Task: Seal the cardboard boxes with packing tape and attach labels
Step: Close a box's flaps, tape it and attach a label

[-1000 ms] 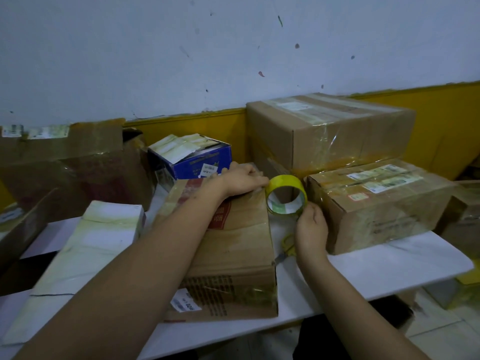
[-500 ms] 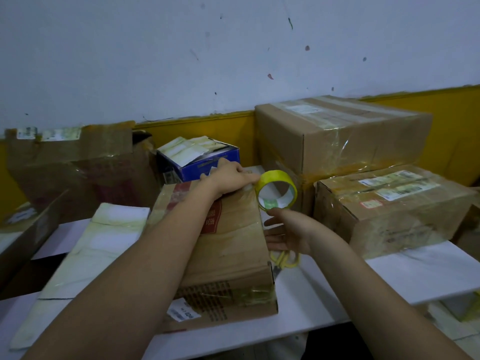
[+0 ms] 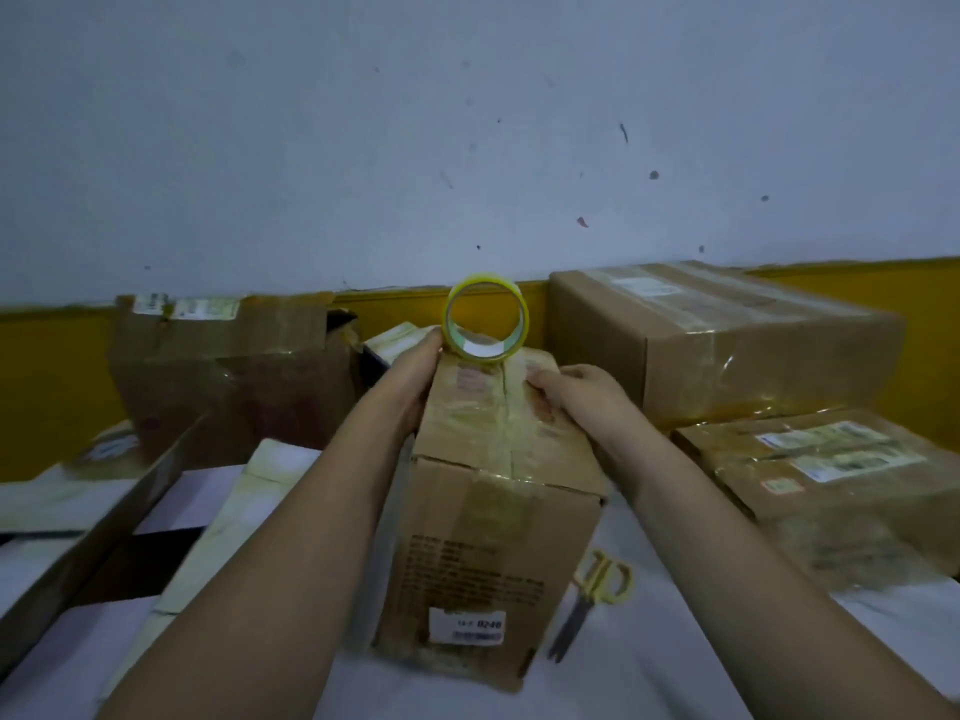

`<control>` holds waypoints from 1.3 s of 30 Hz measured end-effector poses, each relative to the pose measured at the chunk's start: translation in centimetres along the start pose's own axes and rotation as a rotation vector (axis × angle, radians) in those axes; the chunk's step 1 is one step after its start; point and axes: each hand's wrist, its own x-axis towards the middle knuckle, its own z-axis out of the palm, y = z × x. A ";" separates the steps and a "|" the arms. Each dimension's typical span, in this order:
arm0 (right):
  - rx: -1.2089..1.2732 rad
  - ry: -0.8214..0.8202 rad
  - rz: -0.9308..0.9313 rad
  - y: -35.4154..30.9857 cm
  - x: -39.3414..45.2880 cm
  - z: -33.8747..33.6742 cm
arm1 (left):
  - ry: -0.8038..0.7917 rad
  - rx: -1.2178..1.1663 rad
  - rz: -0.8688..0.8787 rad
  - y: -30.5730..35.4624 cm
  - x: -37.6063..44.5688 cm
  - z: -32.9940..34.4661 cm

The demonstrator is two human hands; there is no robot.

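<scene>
A small cardboard box stands upright on the white table, its taped top seam facing me and a white label low on its front. My left hand grips the box's upper left edge. My right hand holds the top right side, fingers curled over the flap. A yellow roll of packing tape stands on edge on the far top of the box, touching my left fingertips. Whether the left fingers pinch the roll is unclear.
Yellow-handled scissors lie on the table right of the box. Sealed, labelled boxes and a large box sit at the right. A worn open box and folded white paper are at the left.
The box has been turned from lying flat to standing upright. My right hand let go of the tape roll and took the box's right side; the roll now sits atop it.
</scene>
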 end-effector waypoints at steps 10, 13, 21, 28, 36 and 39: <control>-0.548 -0.065 -0.567 -3.5 3.3 6.7 | 0.068 0.028 0.044 -1.1 -0.9 -5.1; -0.614 -0.081 -0.508 -3.7 4.7 7.7 | 0.023 0.120 0.089 -1.3 -0.3 -6.1; -0.636 0.022 -0.651 -4.7 5.0 4.7 | -0.019 0.353 0.075 -0.9 -0.2 -7.5; -0.946 -0.069 -0.748 -5.4 5.7 -1.2 | -0.034 0.428 0.101 -0.8 -0.7 -7.2; -1.217 -0.169 -0.794 -3.5 6.0 -4.6 | -0.040 0.517 0.099 -0.7 -1.0 -7.4; -1.166 -0.209 -0.770 -0.7 5.5 -4.2 | -0.039 0.565 0.085 -0.5 -0.9 -7.4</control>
